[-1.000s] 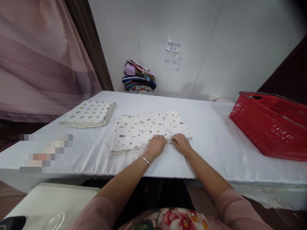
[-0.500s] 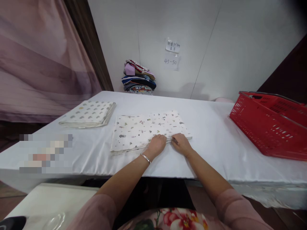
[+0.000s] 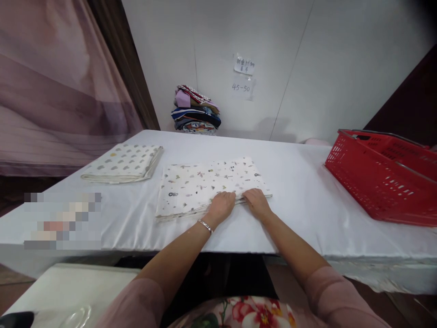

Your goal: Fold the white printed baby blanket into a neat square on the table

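Pinching the folded cloth [image 3: 208, 181] (probably soft, light) by its six-o'clock edge, left grip [image 3: 222, 205] and right grip [image 3: 257, 203] seem well placed

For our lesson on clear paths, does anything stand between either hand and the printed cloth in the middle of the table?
Nothing visible does: the left hand and right hand both touch the near edge of the printed cloth. The red basket stands apart, to the right.
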Demonstrator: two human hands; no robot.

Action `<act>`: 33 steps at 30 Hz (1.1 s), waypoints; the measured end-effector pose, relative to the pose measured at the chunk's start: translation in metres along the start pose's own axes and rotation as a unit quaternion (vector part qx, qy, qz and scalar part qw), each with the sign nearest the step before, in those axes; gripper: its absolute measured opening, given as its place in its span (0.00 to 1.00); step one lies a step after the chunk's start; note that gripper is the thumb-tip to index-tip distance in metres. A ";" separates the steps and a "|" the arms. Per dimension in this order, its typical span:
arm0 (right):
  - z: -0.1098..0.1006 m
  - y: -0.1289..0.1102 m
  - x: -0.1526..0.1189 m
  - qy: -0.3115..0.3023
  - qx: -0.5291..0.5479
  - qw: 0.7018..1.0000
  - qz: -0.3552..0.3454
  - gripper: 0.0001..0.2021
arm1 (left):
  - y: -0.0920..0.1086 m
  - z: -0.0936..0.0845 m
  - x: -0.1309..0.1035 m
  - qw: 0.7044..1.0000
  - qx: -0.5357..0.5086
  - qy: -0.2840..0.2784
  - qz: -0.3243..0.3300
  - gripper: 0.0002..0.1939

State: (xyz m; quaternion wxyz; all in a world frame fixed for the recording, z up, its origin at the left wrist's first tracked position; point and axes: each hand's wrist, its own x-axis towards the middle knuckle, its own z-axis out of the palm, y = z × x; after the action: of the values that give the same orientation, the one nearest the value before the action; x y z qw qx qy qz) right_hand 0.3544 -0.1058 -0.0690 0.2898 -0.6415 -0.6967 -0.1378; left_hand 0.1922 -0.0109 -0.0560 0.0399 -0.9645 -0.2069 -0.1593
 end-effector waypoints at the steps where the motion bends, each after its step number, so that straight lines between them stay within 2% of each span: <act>1: 0.000 0.000 0.000 0.001 0.001 1.000 -0.003 0.09 | 0.000 -0.001 -0.001 1.000 -0.007 0.003 -0.001 0.07; 6: -0.002 0.002 -0.002 -0.001 0.012 1.000 -0.008 0.09 | 0.000 -0.005 -0.003 1.000 -0.024 0.001 -0.002 0.08; 12: -0.002 0.004 -0.005 -0.039 0.035 0.999 -0.002 0.08 | 0.001 -0.001 -0.004 1.000 -0.011 0.007 0.009 0.09; 20: -0.002 0.006 -0.006 -0.014 0.048 0.999 -0.019 0.08 | 0.001 0.004 -0.006 0.999 -0.008 0.024 0.023 0.08; 24: -0.003 0.006 -0.006 -0.033 0.052 0.998 -0.014 0.08 | 0.002 0.001 -0.007 0.999 -0.023 0.011 0.023 0.07; 28: -0.006 0.005 -0.007 -0.056 0.064 0.996 -0.010 0.12 | 0.003 -0.004 -0.008 0.999 -0.039 -0.001 0.019 0.08; 33: -0.009 0.007 -0.009 -0.041 0.067 0.997 0.004 0.14 | 0.004 -0.005 -0.009 0.998 -0.055 0.001 -0.003 0.06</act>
State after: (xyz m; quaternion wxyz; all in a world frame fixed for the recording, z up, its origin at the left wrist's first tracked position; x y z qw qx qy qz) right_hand 0.3638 -0.1173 -0.0684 0.3036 -0.6284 -0.7133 -0.0636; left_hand 0.1846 -0.0183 -0.0538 -0.0132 -0.9644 -0.2009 -0.1716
